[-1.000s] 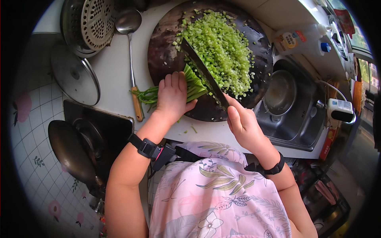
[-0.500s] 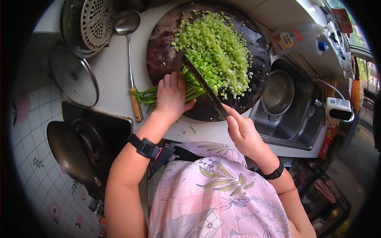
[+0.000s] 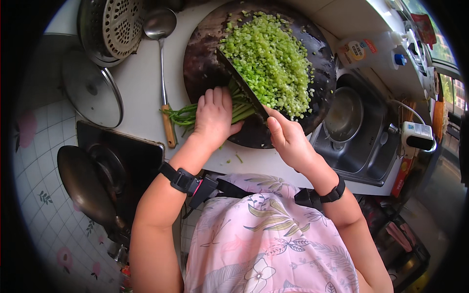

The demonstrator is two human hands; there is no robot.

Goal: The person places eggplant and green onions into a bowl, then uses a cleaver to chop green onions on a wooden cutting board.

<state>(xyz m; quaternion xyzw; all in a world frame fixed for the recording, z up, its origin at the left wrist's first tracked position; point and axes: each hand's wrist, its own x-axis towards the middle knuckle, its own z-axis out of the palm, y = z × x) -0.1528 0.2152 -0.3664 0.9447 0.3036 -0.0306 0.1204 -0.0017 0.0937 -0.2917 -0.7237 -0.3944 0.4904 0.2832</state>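
Note:
My left hand [image 3: 214, 115] lies closed over a bunch of green stalks [image 3: 243, 108], likely celery, pressing it to the round dark cutting board [image 3: 199, 58]. Leafy ends stick out on the left, past the board's edge. In my right hand [image 3: 289, 140] is the handle of a kitchen knife [image 3: 240, 82]. Its dark blade runs from my right hand toward the far left, between the bunch and a pile of chopped green pieces [image 3: 273, 58]. Whether the edge touches the stalks or the board, I cannot tell.
Left of the board lies a ladle [image 3: 163, 73] with a wooden handle. Beyond it are a glass lid [image 3: 93, 90], a perforated steamer plate [image 3: 121, 27] and a wok [image 3: 85, 183]. On the right, a metal bowl [image 3: 344, 115] sits in the sink [image 3: 364, 161]. Behind stands a plastic jug [image 3: 369, 49].
The knife and my right hand have moved left and away from me, closer to the bunch. My left hand stays on the stalks. The whole view has shifted slightly.

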